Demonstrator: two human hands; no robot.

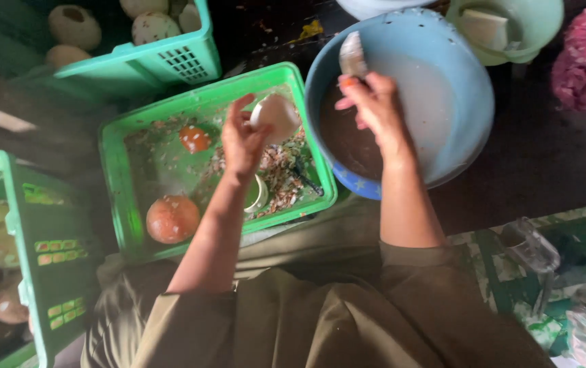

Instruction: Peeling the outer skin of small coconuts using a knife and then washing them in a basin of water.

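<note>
Step in hand appears to be coating. Left hand (242,140) clasps a pale egg (276,116) over the green crate's (119,177) far right corner; right hand (374,109) grasps a scoop (352,56) inside the blue basin (470,88). Next move likely calls for bringing egg to the dark paste (347,140).

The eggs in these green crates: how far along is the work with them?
Done: broken shell bits litter the middle crate, and the blue basin already holds dark liquid. In hand: the left hand holds a pale egg over that crate; the right hand holds a spoon in the basin. Left: two orange eggs there, plus more in neighbouring crates.
</note>
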